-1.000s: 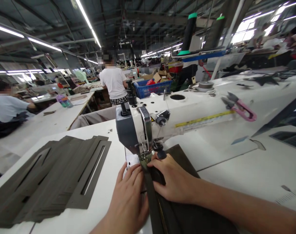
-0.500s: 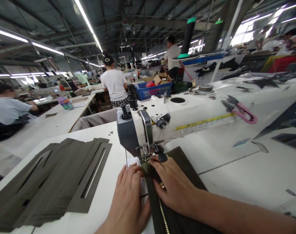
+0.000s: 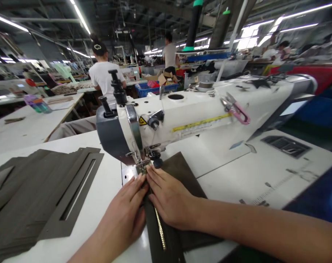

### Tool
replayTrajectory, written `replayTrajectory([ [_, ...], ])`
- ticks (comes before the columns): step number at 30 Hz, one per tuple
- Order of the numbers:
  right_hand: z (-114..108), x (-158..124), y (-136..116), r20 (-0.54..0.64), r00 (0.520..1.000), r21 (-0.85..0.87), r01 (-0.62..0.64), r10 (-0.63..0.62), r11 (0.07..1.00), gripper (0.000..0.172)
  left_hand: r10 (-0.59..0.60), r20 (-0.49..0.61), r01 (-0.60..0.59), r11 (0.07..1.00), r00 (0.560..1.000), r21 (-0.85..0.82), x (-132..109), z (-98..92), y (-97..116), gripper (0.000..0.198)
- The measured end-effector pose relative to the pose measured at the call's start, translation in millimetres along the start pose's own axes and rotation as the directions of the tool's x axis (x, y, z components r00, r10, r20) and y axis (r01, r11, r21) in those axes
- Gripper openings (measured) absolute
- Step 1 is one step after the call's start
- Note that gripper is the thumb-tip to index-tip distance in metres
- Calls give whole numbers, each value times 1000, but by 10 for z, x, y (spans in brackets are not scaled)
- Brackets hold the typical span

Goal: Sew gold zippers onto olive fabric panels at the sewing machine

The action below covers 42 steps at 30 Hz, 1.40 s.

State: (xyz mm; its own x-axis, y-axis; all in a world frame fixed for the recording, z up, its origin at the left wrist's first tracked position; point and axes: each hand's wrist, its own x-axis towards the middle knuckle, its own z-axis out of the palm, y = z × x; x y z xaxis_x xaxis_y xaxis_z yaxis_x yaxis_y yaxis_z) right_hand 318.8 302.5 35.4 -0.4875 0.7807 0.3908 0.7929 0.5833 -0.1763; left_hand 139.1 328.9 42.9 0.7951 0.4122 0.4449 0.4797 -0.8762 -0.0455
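A white sewing machine (image 3: 193,113) stands across the table, its needle and presser foot (image 3: 143,165) just beyond my fingertips. A dark olive fabric piece (image 3: 179,171) with a metal zipper (image 3: 161,228) lies under the foot and runs back toward me. My left hand (image 3: 124,212) lies flat on the left of the zipper, fingers stretched to the foot. My right hand (image 3: 168,199) presses flat on the fabric at the zipper's right side, fingers pointing at the needle.
A stack of dark slotted panels (image 3: 42,197) lies at the left on the table (image 3: 264,179). Pink thread snips (image 3: 237,109) rest on the machine arm. Two thread cones (image 3: 195,23) stand behind. Other people work at tables (image 3: 31,128) beyond, near a blue crate (image 3: 155,89).
The view has shifted to the right and down, so the machine sits further left. Both hands stay flat beside the zipper at the foot; more zipper teeth show between them.
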Motion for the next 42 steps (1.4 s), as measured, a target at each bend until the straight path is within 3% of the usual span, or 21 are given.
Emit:
replayTrajectory([
  [15,23,18,-1,-30,999,-65,28,-30,998,45,-40,75,40,999,996,8,23,-23,-25,52],
  [20,115,90,43,-113,993,-76,12,-21,997,42,-145,97,151,987,985,-63,119,-75,-40,46],
  [24,141,165,89,-134,990,-90,42,-54,995,39,-159,154,171,983,975,-70,141,-92,-56,47],
  [30,60,74,68,-107,991,-122,67,-80,990,39,-132,79,138,988,988,-71,99,-82,-40,49],
  [34,-9,-114,-64,-263,952,-191,111,-159,975,31,-4,9,5,1000,1000,-31,44,-84,-62,36],
  [37,-56,-241,-211,-323,920,-124,191,-222,974,29,85,-29,-84,996,996,25,2,-76,-73,28],
  [42,-4,-375,-379,-424,862,-177,222,-278,959,44,79,-76,-74,995,994,61,-22,-45,-45,27],
])
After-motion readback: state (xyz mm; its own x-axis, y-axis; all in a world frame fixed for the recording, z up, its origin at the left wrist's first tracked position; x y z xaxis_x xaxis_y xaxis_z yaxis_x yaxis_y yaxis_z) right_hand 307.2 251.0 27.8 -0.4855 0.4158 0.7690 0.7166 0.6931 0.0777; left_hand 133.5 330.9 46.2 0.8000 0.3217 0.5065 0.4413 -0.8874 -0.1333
